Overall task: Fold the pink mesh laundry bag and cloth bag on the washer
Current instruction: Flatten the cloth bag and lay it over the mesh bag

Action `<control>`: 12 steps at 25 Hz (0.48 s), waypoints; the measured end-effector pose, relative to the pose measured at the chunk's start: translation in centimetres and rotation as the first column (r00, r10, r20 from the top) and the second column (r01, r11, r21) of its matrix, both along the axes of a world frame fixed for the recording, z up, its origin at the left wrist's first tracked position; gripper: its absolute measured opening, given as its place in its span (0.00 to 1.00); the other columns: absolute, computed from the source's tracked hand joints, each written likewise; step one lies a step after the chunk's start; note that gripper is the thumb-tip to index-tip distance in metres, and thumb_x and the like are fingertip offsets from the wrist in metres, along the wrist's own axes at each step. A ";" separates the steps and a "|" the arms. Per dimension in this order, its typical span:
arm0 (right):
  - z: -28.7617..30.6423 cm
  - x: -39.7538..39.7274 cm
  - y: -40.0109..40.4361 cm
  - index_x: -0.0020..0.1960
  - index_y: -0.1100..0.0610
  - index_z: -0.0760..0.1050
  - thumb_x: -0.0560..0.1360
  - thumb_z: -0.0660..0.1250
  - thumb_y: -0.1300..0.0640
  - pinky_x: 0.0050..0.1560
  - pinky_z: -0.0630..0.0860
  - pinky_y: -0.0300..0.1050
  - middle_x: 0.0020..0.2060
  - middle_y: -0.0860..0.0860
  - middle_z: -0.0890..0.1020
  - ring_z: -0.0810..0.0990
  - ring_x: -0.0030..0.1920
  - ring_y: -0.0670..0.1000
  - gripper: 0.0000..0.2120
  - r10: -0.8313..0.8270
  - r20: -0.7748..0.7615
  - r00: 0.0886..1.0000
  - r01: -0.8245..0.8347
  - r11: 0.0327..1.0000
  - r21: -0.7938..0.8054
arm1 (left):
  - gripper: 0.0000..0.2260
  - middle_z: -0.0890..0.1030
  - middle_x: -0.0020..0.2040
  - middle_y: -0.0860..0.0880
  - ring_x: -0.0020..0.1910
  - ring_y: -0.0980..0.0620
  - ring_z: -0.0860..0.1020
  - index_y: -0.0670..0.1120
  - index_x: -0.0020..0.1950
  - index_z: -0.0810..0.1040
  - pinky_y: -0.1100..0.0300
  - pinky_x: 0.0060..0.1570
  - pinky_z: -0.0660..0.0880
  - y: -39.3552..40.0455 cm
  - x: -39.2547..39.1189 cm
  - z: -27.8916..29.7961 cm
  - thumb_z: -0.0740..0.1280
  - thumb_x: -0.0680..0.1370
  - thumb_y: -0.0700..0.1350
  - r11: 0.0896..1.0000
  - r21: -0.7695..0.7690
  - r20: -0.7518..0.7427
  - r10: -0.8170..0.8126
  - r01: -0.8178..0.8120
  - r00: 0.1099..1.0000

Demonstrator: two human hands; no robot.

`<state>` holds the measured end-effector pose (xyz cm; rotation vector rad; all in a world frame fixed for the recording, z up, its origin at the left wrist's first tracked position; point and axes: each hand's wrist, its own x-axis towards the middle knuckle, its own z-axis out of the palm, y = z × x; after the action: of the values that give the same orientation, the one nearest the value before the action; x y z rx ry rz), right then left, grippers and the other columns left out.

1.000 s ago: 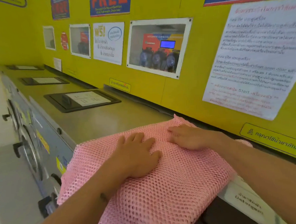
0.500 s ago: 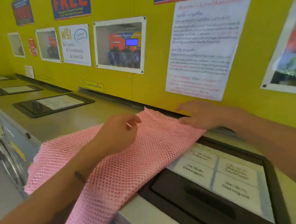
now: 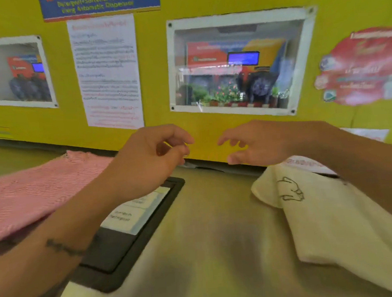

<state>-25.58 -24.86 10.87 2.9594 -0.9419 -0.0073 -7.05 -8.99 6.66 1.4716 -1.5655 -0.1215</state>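
Both hands hang in the air above the washer top (image 3: 218,227) and hold nothing. The left hand (image 3: 149,158) has its fingers softly curled. The right hand (image 3: 256,142) has its fingers loosely spread, maybe to reach for the next thing. The pink mesh laundry bag (image 3: 32,192) lies flat on the washer top, to the left of the black soap drawer lid (image 3: 118,251). The cream cloth bag (image 3: 332,220) lies rumpled to the right of that lid, under the right arm. It looks not folded yet.
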 end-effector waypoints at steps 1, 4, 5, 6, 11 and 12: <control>0.0 -2.1 -0.2 0.72 0.40 0.64 0.77 0.62 0.38 0.63 0.72 0.53 0.67 0.48 0.74 0.74 0.63 0.52 0.25 -0.027 -0.009 1.000 0.027 1.000 0.015 | 0.09 0.83 0.46 0.51 0.40 0.55 0.84 0.54 0.49 0.82 0.57 0.45 0.77 -0.6 -1.9 0.0 0.67 0.78 0.41 1.000 0.004 0.014 -0.028 0.028 1.000; -0.1 -7.9 -0.9 0.73 0.41 0.63 0.78 0.62 0.40 0.62 0.70 0.47 0.68 0.48 0.73 0.73 0.61 0.48 0.25 -0.103 -0.040 0.994 0.106 0.993 0.054 | 0.10 0.83 0.46 0.53 0.40 0.53 0.83 0.56 0.49 0.82 0.56 0.37 0.76 -2.7 -6.8 -0.5 0.66 0.77 0.42 0.993 0.044 0.039 -0.107 0.106 0.993; -0.2 -9.5 -1.2 0.73 0.41 0.63 0.78 0.62 0.40 0.62 0.69 0.46 0.68 0.47 0.73 0.71 0.59 0.46 0.25 -0.129 -0.060 0.990 0.132 0.990 0.048 | 0.10 0.82 0.46 0.54 0.40 0.53 0.83 0.57 0.49 0.81 0.60 0.35 0.74 -3.4 -8.1 -0.7 0.66 0.78 0.41 0.990 0.067 0.042 -0.127 0.124 0.991; -0.3 -10.9 -1.4 0.74 0.41 0.62 0.78 0.62 0.40 0.62 0.68 0.45 0.69 0.47 0.72 0.69 0.57 0.45 0.26 -0.157 -0.083 0.984 0.161 0.986 0.041 | 0.10 0.82 0.46 0.54 0.41 0.54 0.82 0.58 0.49 0.81 0.63 0.35 0.73 -4.2 -9.4 -1.1 0.66 0.78 0.42 0.986 0.096 0.050 -0.144 0.139 0.988; -1.9 -16.1 -2.1 0.73 0.40 0.62 0.75 0.64 0.37 0.69 0.64 0.51 0.71 0.44 0.69 0.67 0.67 0.49 0.29 -0.339 -0.275 0.900 0.372 0.925 0.079 | 0.17 0.77 0.56 0.59 0.51 0.57 0.77 0.61 0.64 0.73 0.60 0.50 0.73 -7.1 -15.2 -4.4 0.65 0.75 0.60 0.887 0.454 0.199 -0.191 0.082 0.961; -2.6 -16.6 -2.0 0.74 0.40 0.62 0.75 0.64 0.37 0.70 0.64 0.52 0.71 0.44 0.68 0.66 0.69 0.50 0.29 -0.356 -0.315 0.880 0.401 0.912 0.090 | 0.23 0.74 0.59 0.58 0.53 0.55 0.76 0.62 0.68 0.70 0.58 0.53 0.73 -7.5 -16.0 -5.3 0.66 0.73 0.62 0.850 0.524 0.243 -0.212 0.056 0.947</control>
<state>-42.16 -26.90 8.27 2.7293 -1.5079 -0.5361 -23.00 -16.48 1.35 1.8501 -1.9847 -0.4521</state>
